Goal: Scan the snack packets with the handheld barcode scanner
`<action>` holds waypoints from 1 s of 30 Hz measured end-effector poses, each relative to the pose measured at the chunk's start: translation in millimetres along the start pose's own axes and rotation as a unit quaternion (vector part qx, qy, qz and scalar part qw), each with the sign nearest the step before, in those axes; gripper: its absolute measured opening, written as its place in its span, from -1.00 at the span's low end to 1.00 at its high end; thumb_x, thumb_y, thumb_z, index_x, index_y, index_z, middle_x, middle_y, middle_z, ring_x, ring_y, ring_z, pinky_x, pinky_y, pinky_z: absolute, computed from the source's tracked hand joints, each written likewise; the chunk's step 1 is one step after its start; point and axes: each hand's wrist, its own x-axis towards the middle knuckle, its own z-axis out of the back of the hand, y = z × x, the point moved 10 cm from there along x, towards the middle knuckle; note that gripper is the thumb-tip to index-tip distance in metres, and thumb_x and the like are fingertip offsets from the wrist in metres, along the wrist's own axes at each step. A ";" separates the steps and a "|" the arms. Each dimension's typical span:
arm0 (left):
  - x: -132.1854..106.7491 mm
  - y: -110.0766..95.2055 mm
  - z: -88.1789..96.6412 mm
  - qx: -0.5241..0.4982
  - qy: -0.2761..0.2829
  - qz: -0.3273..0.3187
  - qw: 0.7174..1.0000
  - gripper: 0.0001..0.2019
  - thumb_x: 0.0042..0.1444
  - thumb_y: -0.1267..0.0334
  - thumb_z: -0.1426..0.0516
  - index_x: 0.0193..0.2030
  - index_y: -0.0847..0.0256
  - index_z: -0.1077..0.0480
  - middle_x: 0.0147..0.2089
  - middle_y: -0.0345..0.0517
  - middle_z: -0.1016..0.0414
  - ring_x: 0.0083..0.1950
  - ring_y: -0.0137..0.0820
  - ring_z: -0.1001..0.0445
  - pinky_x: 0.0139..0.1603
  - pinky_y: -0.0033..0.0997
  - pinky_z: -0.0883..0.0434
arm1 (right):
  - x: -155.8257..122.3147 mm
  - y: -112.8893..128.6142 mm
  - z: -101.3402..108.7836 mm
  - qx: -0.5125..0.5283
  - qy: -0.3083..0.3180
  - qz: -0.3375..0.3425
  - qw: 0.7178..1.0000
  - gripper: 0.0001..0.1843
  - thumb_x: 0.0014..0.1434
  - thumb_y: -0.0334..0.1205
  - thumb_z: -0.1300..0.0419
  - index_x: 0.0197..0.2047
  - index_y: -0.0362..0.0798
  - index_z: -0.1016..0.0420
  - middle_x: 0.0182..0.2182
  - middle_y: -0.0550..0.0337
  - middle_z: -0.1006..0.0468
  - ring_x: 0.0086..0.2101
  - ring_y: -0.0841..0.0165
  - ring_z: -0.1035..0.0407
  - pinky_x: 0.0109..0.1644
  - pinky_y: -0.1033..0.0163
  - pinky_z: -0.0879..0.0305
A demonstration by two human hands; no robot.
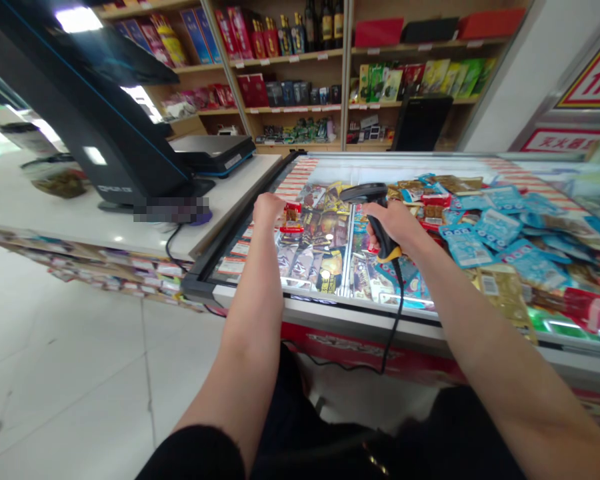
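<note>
My right hand (pixel 394 223) is wrapped round the grip of a black and yellow barcode scanner (pixel 373 193), whose head points left. A black cable (pixel 399 300) hangs down from its handle. My left hand (pixel 269 209) is closed on the left end of a small red snack packet (pixel 293 219), held over the glass-topped freezer (pixel 260 267); its fingertips are mostly hidden behind the hand. Scanner and packet are apart, with the scanner head to the right of the packet. Beside my right hand lies a pile of blue snack packets (pixel 497 230) on the glass.
To the left, a white counter (pixel 145 233) carries a dark checkout terminal (pixel 125 153) and a flat scale (pixel 215 150). A gold packet (pixel 505 297) lies near the freezer's front edge. Shelves (pixel 295 60) of bottles and boxes stand behind. The scanner cable loops below the freezer's edge.
</note>
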 end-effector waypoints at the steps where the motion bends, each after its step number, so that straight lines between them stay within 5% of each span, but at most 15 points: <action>1: -0.3 2.7 -1.7 0.021 0.004 -0.002 1.000 -0.73 -0.08 0.30 -0.22 -0.17 0.22 -0.52 -0.10 0.11 -0.61 0.01 -0.11 -0.54 -0.08 -0.32 -0.42 | 0.9 -0.6 0.8 -0.002 -0.001 0.002 1.000 -0.67 0.13 -0.06 -0.17 -0.58 -0.05 -0.33 -0.71 0.13 -0.42 -0.73 0.36 -0.29 -0.70 0.28 -0.28; 6: -11.8 -2.1 -6.5 0.030 0.021 -0.014 0.999 -0.67 -0.16 0.26 -0.32 -0.17 0.17 -0.49 -0.07 0.12 -0.59 0.06 -0.05 -0.52 -0.01 -0.26 -0.42 | 0.8 -0.5 0.8 -0.012 0.000 -0.003 1.000 -0.67 0.12 -0.07 -0.18 -0.57 -0.05 -0.32 -0.71 0.12 -0.42 -0.73 0.34 -0.30 -0.69 0.28 -0.27; 12: -24.4 -32.1 -3.6 -0.032 -0.043 -0.052 0.997 -0.69 -0.02 0.21 -0.26 -0.09 0.14 -0.46 0.03 0.12 -0.55 0.14 -0.06 -0.47 0.12 -0.15 -0.35 | -5.9 7.1 15.1 0.023 -0.015 -0.008 1.000 -0.78 0.13 -0.14 -0.19 -0.48 -0.04 -0.32 -0.69 0.18 -0.42 -0.72 0.38 -0.28 -0.68 0.31 -0.25; 19: -66.2 -124.2 -66.5 -0.097 0.084 -0.227 0.965 -0.78 0.08 0.22 -0.20 -0.13 0.18 -0.53 -0.06 0.04 -0.62 0.01 -0.19 -0.53 0.07 -0.30 -0.36 | -10.3 6.0 66.0 0.038 -0.087 -0.020 0.995 -0.84 0.13 -0.18 -0.19 -0.42 -0.06 -0.36 -0.69 0.19 -0.42 -0.72 0.39 -0.28 -0.68 0.32 -0.24; 23: -102.1 -174.4 -107.1 -0.085 0.149 -0.310 0.935 -0.58 0.11 0.00 -0.19 0.00 0.25 -0.52 0.06 0.11 -0.57 0.11 -0.14 -0.50 0.12 -0.29 -0.34 | -10.3 5.5 83.9 0.028 -0.110 -0.016 0.993 -0.82 0.13 -0.18 -0.18 -0.46 -0.06 -0.37 -0.69 0.17 -0.43 -0.73 0.38 -0.28 -0.69 0.30 -0.23; 26: -118.7 -191.8 -128.9 -0.037 0.174 -0.327 0.928 -0.34 0.04 -0.15 -0.22 0.19 0.22 -0.42 0.22 0.16 -0.46 0.25 -0.02 -0.38 0.23 -0.15 -0.27 | -10.5 4.7 88.6 0.016 -0.119 -0.017 0.993 -0.80 0.13 -0.18 -0.17 -0.49 -0.06 -0.36 -0.70 0.16 -0.43 -0.74 0.37 -0.28 -0.70 0.29 -0.23; 30: -125.6 -194.5 -138.5 -0.020 0.205 -0.336 0.919 -0.48 0.03 -0.19 -0.21 -0.01 0.15 -0.51 0.14 0.06 -0.51 0.19 -0.06 -0.42 0.21 -0.15 -0.27 | -10.5 5.0 85.7 0.018 -0.114 -0.018 0.993 -0.84 0.10 -0.21 -0.18 -0.48 -0.06 -0.36 -0.70 0.18 -0.42 -0.73 0.35 -0.30 -0.69 0.27 -0.25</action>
